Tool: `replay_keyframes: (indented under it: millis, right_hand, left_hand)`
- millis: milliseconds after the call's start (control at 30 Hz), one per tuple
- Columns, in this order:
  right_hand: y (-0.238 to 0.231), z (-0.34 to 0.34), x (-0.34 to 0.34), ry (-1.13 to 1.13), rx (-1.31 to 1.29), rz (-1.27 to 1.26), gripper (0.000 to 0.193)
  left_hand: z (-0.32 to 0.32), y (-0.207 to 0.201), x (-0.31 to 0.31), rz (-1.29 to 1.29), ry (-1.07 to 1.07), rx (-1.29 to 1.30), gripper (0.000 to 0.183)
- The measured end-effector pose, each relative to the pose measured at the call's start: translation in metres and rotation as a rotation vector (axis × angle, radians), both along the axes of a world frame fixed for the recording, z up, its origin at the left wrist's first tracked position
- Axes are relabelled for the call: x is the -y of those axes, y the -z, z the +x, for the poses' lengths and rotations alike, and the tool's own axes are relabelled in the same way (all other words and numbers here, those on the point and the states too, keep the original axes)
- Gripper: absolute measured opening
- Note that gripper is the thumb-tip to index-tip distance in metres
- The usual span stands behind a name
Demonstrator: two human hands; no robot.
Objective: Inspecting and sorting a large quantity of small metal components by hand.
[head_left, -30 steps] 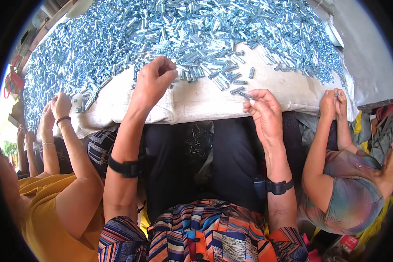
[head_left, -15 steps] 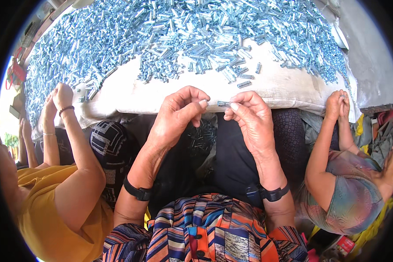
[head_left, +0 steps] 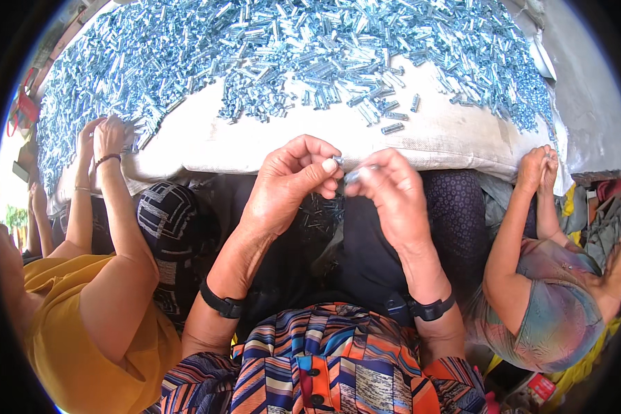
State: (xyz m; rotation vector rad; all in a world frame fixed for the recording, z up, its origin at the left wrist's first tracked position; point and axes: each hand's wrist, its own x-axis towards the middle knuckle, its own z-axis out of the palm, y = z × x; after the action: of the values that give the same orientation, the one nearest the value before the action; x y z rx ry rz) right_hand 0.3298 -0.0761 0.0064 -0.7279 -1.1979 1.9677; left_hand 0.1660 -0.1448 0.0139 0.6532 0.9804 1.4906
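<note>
My left hand [head_left: 291,181] is closed in a pinch, thumb against forefinger, on a small shiny metal piece [head_left: 338,160] whose exact kind is too small to make out. Close beside it, my right hand [head_left: 395,194] is partly smeared by motion. Between its thumb and fingers is a slotted metal sleeve [head_left: 352,176], its end toward my left hand. Both hands are above my lap, just off the near edge of the cloth-covered table [head_left: 269,148]. A large heap of bluish metal sleeves [head_left: 324,48] spreads over the far part of the cloth.
Several loose sleeves [head_left: 393,128] lie on the near cloth. Smaller metal bits [head_left: 531,93] are piled at the right. A co-worker in yellow [head_left: 103,303] sits at my left, another in a patterned shirt [head_left: 531,297] at my right, hands at the table edge.
The small metal piece now shows in my left fingertips. My right hand has turned over with its sleeve, which has swung from level to tilted. The left co-worker's hands have moved toward the heap.
</note>
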Motion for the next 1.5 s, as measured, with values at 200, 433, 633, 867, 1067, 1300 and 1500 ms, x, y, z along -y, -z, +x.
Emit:
replay_keyframes:
  millis: [200,433,633,867,1067,1300,1500]
  right_hand:
    - [0.003,-0.005,-0.003,0.061,-0.159,-0.053,0.010]
    - [0.007,-0.007,0.002,-0.012,-0.316,-0.165,0.008]
    - [0.008,-0.002,0.002,-0.034,-0.180,-0.040,0.009]
    - [0.008,0.005,0.005,-0.510,-0.327,-0.387,0.016]
    - [0.002,0.001,-0.001,-0.508,0.016,-0.028,0.017]
    - [-0.011,-0.056,-0.052,-0.076,0.582,0.739,0.011]
    - [0.004,-0.108,-0.085,0.112,0.827,1.243,0.013]
  left_hand:
    - [0.007,-0.002,0.001,-0.006,0.019,0.004,0.012]
    - [0.008,0.000,0.003,0.051,0.013,0.004,0.011]
    - [0.002,-0.003,0.010,0.040,0.118,-0.099,0.009]
    - [-0.005,-0.005,0.021,0.057,0.446,0.134,0.020]
    - [-0.043,-0.004,0.027,-0.059,0.386,-0.200,0.020]
    - [-0.070,0.012,-0.032,-0.046,-0.400,-1.403,0.013]
    - [-0.074,0.025,-0.064,-0.137,-0.361,-1.691,0.017]
